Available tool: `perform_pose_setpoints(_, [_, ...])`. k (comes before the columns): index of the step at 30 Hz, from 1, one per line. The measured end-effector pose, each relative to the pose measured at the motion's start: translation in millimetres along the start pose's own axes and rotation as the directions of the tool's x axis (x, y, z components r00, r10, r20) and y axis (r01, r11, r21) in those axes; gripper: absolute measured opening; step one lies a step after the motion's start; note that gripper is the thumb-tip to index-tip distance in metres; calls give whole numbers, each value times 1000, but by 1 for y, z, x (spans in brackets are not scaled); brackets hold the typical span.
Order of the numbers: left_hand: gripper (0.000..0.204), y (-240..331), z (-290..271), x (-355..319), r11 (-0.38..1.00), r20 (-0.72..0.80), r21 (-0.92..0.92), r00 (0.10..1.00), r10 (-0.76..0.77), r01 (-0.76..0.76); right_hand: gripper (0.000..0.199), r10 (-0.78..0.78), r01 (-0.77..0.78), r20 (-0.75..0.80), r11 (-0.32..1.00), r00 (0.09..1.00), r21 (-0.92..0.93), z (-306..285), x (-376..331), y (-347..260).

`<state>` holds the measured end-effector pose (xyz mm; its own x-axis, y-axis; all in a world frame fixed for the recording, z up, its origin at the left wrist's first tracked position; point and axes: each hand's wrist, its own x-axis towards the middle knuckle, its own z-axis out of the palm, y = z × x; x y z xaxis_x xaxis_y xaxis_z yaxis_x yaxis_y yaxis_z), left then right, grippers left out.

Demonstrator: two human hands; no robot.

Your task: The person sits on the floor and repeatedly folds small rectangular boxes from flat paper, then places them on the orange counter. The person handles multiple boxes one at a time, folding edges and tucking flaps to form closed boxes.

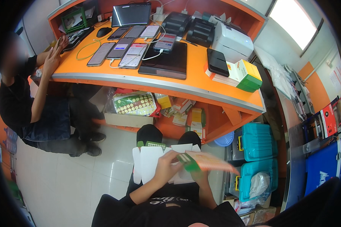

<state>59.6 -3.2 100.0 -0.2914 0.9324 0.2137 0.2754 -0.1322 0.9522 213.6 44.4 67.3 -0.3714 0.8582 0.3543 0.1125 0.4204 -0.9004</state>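
Both hands work at the lap: left hand [166, 165] pinches a flat carton [149, 162], right hand [201, 174], mostly hidden, grips its green-orange flap [204, 162]. Folding goes best creasing squarely along scored lines.

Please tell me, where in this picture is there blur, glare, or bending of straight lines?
Head view: the flat carton in the right hand is motion-blurred; the window is overexposed; the orange desk edge curves from fisheye; corners are black.

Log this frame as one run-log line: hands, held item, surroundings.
left hand: grips flat carton blank | right hand: under same blank, mostly hidden | lap: white blanks | ahead: orange desk with phones
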Motion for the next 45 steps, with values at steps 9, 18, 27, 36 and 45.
perform_pose_setpoints(9, [23,-70,-36,-7,906,167,138,892,-421,401,33,-46,-82,-314,922,948,-380,-3,7,-41])
perform_pose_setpoints(18, [45,-68,-49,-23,855,231,365,853,-468,370,58,531,-494,61,733,845,468,3,-4,12])
perform_pose_setpoints(27, [50,-71,-33,-16,951,177,-206,964,-197,232,56,517,-507,139,689,844,517,20,-3,23])
perform_pose_setpoints(36, [22,-67,-15,-16,776,135,-444,890,-436,448,30,499,-514,150,758,853,401,23,-9,39])
perform_pose_setpoints(45, [20,-63,-11,-11,950,-201,-37,929,-311,311,42,221,-220,-47,975,974,8,29,4,23])
